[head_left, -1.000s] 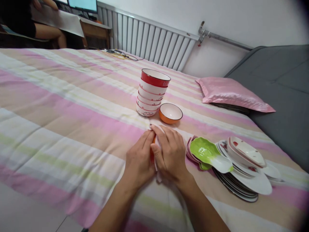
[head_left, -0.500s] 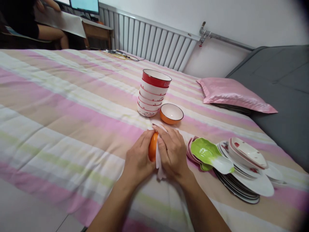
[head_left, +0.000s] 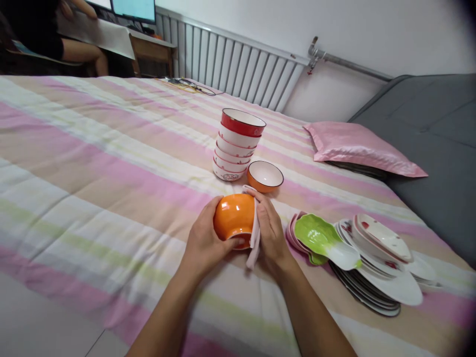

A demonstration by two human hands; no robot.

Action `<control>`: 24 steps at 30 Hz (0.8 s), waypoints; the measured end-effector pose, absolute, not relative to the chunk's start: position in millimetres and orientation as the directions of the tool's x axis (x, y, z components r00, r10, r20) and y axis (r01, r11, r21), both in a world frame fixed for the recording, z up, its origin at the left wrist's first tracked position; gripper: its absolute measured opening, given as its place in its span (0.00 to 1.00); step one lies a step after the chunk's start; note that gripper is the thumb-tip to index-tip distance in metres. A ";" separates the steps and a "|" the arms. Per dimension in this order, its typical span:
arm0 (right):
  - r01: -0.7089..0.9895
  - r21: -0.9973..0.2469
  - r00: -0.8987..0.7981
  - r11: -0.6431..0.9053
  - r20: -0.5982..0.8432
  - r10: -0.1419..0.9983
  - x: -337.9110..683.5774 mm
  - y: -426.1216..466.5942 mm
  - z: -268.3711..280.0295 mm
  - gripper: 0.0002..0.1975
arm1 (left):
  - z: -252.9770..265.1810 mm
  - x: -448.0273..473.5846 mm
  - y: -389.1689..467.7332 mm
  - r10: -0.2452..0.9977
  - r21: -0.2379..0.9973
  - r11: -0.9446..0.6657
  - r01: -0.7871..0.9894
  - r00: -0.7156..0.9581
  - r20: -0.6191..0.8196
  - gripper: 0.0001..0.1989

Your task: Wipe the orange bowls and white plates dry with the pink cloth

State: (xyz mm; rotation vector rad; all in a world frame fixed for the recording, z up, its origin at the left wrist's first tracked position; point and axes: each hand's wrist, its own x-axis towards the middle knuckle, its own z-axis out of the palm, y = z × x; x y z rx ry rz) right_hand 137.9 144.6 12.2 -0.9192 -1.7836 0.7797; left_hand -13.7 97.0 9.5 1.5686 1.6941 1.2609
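Showing far more outer wall than half a second ago, with hands parted wider around the glossy, round orange ceramic bowl [head_left: 234,213]. Gripping it from the left with the left hand [head_left: 203,238], fingers spread round the side, thumb laid by the foot ring. Pressing a thin, pale pink fabric cloth [head_left: 255,235] against its right side with the right hand [head_left: 273,230], fingers close together along the fabric. Directly between the palms, then: left hand on bare glaze, right hand across cloth. No long axis in so round a shape; foot toward the wrists, mouth turned away and hidden. Cannot tell any contact with the striped pink, white and green fabric bed cover [head_left: 111,208] below; well in from its near edge, though.

Toward the right edge, beyond the right forearm, a pile of white and dark-edged ceramic plates [head_left: 403,290], and beside it a green-and-white leaf-shaped glazed dish [head_left: 316,233]. Just past the right fingertips, an upright orange bowl with white interior [head_left: 265,173]; beside it, a tall stack of red-and-white ceramic bowls [head_left: 238,144]. Farther, near the grey padded headboard [head_left: 427,109], a shiny pink satin pillow [head_left: 357,144].
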 end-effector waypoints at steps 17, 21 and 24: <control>0.266 -0.790 -0.327 0.553 0.465 0.822 129.4 135.3 12.5 0.20 | 15.5 -26.8 91.7 0.904 0.733 -0.268 0.626 -0.099 0.416 0.47; 0.305 -0.723 -0.391 0.619 0.498 0.774 128.8 132.0 17.2 0.21 | 20.4 -30.1 88.1 0.915 0.717 -0.269 0.643 -0.062 0.399 0.44; 0.306 -0.681 -0.446 0.665 0.514 0.733 129.3 130.6 19.4 0.23 | 24.5 -33.5 85.5 0.946 0.763 -0.169 0.623 -0.113 0.303 0.46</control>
